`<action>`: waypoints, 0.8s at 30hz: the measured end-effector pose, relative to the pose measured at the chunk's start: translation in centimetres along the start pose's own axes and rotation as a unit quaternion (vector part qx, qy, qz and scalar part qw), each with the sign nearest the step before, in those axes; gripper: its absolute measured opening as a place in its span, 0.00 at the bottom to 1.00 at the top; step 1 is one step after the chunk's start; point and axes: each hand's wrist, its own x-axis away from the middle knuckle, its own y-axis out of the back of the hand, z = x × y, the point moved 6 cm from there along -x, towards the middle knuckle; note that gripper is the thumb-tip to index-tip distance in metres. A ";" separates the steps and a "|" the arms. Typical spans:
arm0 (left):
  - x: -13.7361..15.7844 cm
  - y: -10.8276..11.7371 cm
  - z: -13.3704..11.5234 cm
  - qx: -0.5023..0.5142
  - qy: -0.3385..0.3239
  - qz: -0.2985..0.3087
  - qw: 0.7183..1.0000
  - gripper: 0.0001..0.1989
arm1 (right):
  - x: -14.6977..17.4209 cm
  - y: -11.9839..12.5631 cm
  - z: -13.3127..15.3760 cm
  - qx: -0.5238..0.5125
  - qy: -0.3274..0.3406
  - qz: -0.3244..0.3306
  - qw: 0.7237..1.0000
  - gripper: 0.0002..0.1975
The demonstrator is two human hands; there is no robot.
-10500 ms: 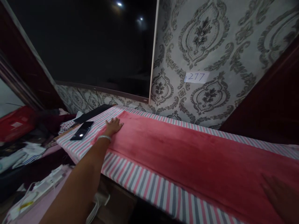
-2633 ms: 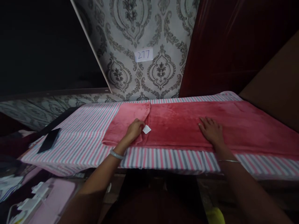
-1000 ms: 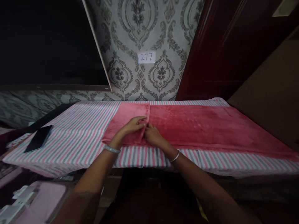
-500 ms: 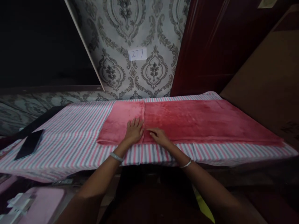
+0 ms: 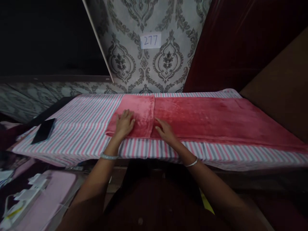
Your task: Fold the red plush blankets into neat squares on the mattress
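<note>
A red plush blanket (image 5: pixel 207 120) lies lengthwise on a striped cloth, its left end folded over into a lighter flap (image 5: pixel 141 110) with a hemmed edge running front to back. My left hand (image 5: pixel 124 124) rests flat on the flap, fingers spread, towards the fold at the left. Just right of the hemmed edge, my right hand (image 5: pixel 166 131) touches the blanket, thumb and forefinger stretched out and apart with nothing between them. Its other fingers are partly hidden.
The striped cloth (image 5: pixel 79 128) covers the table and hangs over its front edge. A phone (image 5: pixel 44 131) lies at the left. Behind are a dark screen (image 5: pixel 48 38) and a paper marked 277 (image 5: pixel 150 40). A white power strip (image 5: pixel 26 199) is at the lower left.
My left hand has slid left across the flap, away from the hemmed edge. My right hand stays by that edge, its fingers straighter. The whole view has shifted a little.
</note>
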 end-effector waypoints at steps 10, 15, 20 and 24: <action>8.4 2.9 11.6 0.160 0.076 -0.061 0.982 0.35 | 1.0 -3.9 3.2 0.059 0.126 0.211 0.968 0.38; 10.4 1.5 12.7 0.201 0.110 -0.060 0.972 0.39 | 1.3 -3.8 1.7 0.029 0.159 0.179 0.970 0.40; 8.7 1.3 10.8 0.113 0.111 -0.107 0.982 0.34 | 0.7 -4.0 1.9 0.036 0.178 0.161 0.970 0.41; 8.1 1.6 10.1 0.084 0.131 -0.124 0.980 0.29 | 0.3 -3.8 1.7 0.032 0.171 0.119 0.978 0.33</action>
